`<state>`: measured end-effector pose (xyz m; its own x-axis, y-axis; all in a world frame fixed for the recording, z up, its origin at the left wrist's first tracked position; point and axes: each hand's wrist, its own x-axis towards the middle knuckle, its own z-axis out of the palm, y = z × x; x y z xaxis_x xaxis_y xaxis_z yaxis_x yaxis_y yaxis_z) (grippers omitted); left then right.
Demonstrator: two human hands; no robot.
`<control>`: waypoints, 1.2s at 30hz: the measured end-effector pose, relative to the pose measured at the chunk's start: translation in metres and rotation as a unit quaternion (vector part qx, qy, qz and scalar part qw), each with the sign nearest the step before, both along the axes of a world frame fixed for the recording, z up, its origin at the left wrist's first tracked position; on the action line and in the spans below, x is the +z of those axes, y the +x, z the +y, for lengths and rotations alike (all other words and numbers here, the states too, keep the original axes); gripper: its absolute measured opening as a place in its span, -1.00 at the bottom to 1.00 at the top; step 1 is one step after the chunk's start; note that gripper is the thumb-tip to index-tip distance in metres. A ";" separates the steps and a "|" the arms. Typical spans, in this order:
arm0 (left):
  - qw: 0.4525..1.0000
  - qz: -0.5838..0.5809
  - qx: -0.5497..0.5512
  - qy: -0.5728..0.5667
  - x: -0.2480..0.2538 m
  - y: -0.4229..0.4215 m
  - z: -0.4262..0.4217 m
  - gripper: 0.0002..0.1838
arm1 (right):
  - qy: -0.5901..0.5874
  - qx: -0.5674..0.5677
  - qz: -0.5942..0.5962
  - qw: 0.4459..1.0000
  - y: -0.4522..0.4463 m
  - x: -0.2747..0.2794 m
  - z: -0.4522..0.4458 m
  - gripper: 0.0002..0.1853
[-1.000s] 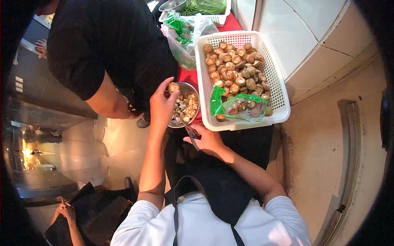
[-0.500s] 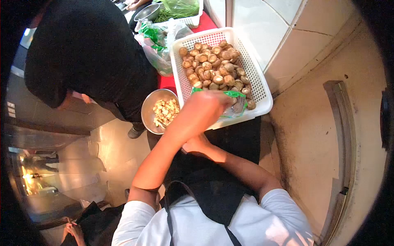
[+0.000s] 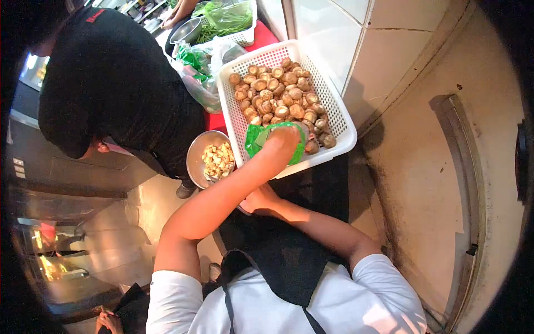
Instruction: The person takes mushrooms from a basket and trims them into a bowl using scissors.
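Note:
My left hand [image 3: 283,143] reaches across to the near end of the white basket [image 3: 346,125], over a green and clear plastic bag [image 3: 255,137]. Its fingers are hidden by the hand and the bag. Many brown mushrooms [image 3: 278,92] lie in the basket. My right hand [image 3: 260,199] is below my left forearm, near the steel bowl [image 3: 194,157]; its fingers are mostly hidden behind that forearm. Cut pale mushroom pieces [image 3: 218,160] lie in the bowl. The scissors seen earlier cannot be made out clearly.
A person in black [image 3: 119,83] bends over at the left. Plastic bags [image 3: 211,67], a small steel bowl [image 3: 186,30] and a basket of green vegetables [image 3: 231,22] are at the top, on a red surface [image 3: 263,36]. A tiled wall [image 3: 328,44] rises at the right. Another person's hands [image 3: 109,321] show lower left.
My left hand has moved from above the bowl, where it held a mushroom, across to the basket's near end. My right hand is now partly behind my left forearm. The view has shifted.

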<state>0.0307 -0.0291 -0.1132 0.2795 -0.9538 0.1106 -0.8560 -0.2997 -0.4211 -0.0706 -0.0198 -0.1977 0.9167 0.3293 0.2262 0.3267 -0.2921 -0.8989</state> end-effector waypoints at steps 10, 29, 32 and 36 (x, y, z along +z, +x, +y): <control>0.947 0.288 0.130 -0.060 0.020 0.000 -0.005 -0.69 | 0.004 -0.051 -0.076 0.996 -0.003 -0.001 -0.001 -0.56; 0.425 0.461 0.370 -0.686 0.023 -0.044 0.204 -0.70 | -0.029 -0.117 -0.064 0.991 -0.003 0.041 -0.004 -0.48; 0.394 0.467 0.379 -0.695 0.010 -0.054 0.205 -0.68 | -0.051 -0.122 -0.063 0.989 -0.005 0.045 -0.002 -0.50; 0.328 0.500 0.352 -0.720 -0.003 -0.058 0.202 -0.70 | -0.093 -0.121 -0.058 0.987 -0.009 0.045 -0.001 -0.49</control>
<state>-0.0278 0.1732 -0.1164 0.9579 0.2255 -0.1775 0.1440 0.1571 0.9770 -0.0798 -0.0205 -0.1530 0.9455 0.1487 0.2899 0.3236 -0.5302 -0.7837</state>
